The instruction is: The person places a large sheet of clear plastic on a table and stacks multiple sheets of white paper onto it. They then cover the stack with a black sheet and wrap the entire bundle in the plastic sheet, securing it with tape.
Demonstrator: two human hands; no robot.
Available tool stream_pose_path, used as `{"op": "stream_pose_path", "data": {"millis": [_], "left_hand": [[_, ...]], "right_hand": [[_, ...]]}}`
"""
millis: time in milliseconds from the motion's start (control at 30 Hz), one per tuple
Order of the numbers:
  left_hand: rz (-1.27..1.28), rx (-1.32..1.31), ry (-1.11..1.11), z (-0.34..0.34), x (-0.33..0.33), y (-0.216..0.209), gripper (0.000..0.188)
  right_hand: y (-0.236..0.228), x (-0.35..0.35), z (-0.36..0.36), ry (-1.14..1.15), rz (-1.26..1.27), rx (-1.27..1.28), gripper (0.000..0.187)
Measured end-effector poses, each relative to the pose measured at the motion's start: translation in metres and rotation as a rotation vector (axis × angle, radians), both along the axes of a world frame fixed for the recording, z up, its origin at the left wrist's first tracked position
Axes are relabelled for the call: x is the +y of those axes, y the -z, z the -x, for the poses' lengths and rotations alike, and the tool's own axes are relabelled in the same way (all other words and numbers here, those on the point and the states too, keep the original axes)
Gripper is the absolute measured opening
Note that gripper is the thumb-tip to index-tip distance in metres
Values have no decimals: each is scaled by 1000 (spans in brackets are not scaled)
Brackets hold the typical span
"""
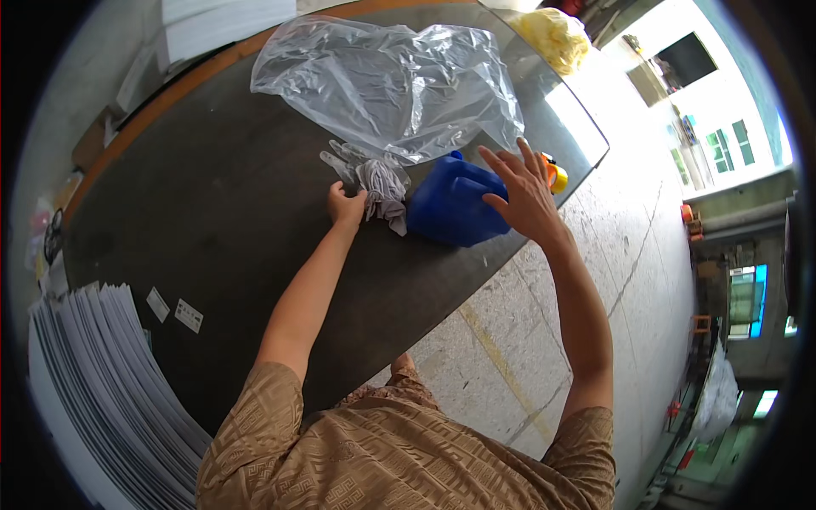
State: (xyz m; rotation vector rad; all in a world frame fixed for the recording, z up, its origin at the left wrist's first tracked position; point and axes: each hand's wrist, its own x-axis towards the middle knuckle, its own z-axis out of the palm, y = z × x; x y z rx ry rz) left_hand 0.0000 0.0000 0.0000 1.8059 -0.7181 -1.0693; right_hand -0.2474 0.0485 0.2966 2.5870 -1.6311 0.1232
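Observation:
On the dark table lies a bundle of grey-white knit cloth (382, 187), which looks like work gloves. My left hand (346, 206) is at its left side, thumb touching or nearly touching its edge. That thumb and the forefinger are apart, with nothing visible between them. To the bundle's right, a blue plastic jug (455, 206) with a moulded handle lies near the table edge. My right hand (525, 191) is spread open over the jug's right end and partly hides it. A yellow-orange cap or small part (558, 178) shows beyond that hand.
A clear plastic sheet or bag (399, 85) covers the table's far part. Stacked grey-white sheets (110, 382) stand at the left, near two small printed labels (188, 315). A yellow plastic bag (557, 38) sits past the far corner. Concrete floor (612, 246) lies right of the table.

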Motion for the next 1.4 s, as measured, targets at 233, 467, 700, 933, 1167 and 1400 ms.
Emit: {"op": "stream_pose_path", "data": {"millis": [233, 467, 700, 933, 1167, 1400], "left_hand": [[188, -282, 14, 33, -33, 0, 53], [218, -291, 67, 103, -35, -17, 44], [321, -271, 96, 159, -47, -30, 42], [-100, -308, -263, 31, -128, -11, 50], [342, 692, -210, -9, -242, -37, 33], [857, 753, -427, -188, -289, -243, 33]], "right_hand": [[20, -64, 22, -220, -224, -153, 62], [14, -76, 67, -127, -147, -139, 59], [12, -89, 127, 35, -243, -173, 65], [-5, -51, 132, -26, 126, -376, 57], [28, 50, 131, -218, -41, -544, 40], [99, 109, 109, -13, -323, -622, 38]]}}
